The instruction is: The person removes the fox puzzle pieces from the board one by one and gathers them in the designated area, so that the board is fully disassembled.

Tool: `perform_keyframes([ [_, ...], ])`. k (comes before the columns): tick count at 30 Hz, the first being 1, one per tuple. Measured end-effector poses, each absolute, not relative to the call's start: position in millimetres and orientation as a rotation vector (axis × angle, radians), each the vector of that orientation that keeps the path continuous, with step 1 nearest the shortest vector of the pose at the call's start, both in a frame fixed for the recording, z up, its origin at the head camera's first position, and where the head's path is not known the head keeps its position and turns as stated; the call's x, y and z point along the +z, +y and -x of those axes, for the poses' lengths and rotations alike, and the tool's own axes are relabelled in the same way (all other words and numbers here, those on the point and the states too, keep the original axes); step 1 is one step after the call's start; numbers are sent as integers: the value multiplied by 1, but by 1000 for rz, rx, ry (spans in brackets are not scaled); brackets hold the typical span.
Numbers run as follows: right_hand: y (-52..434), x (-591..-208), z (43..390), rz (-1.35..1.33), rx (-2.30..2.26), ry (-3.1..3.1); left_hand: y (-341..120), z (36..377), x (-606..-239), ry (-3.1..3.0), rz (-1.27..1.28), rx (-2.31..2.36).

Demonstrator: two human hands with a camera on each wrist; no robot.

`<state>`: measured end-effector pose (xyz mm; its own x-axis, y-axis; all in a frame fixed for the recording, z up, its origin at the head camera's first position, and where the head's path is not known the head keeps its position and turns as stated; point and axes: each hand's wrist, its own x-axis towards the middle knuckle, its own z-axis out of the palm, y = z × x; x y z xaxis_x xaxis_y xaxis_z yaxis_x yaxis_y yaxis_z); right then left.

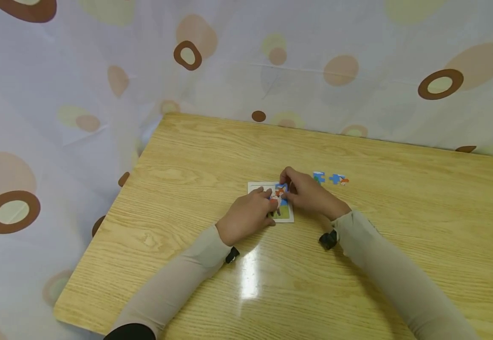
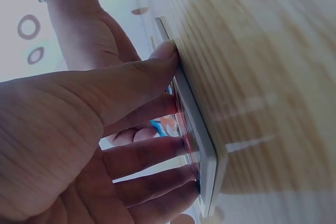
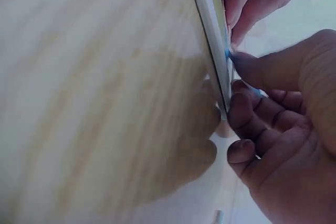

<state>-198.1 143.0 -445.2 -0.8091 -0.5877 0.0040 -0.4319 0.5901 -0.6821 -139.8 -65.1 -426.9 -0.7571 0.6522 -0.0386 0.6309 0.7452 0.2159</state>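
Observation:
A small jigsaw board [image 1: 291, 218] with a pale frame lies on the table, part of its animal picture filled in. My left hand [image 1: 247, 212] rests over its left part, fairly straight fingers pressing on the picture and thumb [image 2: 165, 51] at the frame's edge. At the upper right corner, my right hand [image 1: 310, 191] pinches a blue and orange puzzle piece [image 1: 281, 189] between thumb and curled fingers. That piece [image 2: 167, 125] stands tilted against the board in the left wrist view. The fingers hide much of it and of the picture.
Two loose stretches of blue puzzle pieces, one pale-topped [image 1: 319, 176] and one with an orange patch [image 1: 339, 179], lie beyond the right hand. The wooden table [image 1: 212, 146] meets a patterned cloth [image 1: 233, 85] at its back edge.

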Motion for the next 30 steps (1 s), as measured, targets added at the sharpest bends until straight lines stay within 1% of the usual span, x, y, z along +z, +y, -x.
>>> perform_keyframes([
  [7, 155, -448, 201, 822, -1104, 2612, -64, 139, -425, 2828, -1030, 242],
  [12, 183, -439, 204, 783, -1106, 2668, -63, 138, -424, 2815, -1007, 252],
  [16, 220, -428, 204, 651, -1045, 2747, -63, 137, -424, 2805, -995, 274],
  [19, 249, -419, 202, 500, -994, 2791, -64, 137, -424, 2806, -996, 288],
  [23, 280, -415, 202, 333, -955, 2810, -65, 136, -424, 2808, -999, 296],
  [30, 313, -422, 206, 225, -862, 2785, -65, 137, -426, 2811, -1017, 304],
])
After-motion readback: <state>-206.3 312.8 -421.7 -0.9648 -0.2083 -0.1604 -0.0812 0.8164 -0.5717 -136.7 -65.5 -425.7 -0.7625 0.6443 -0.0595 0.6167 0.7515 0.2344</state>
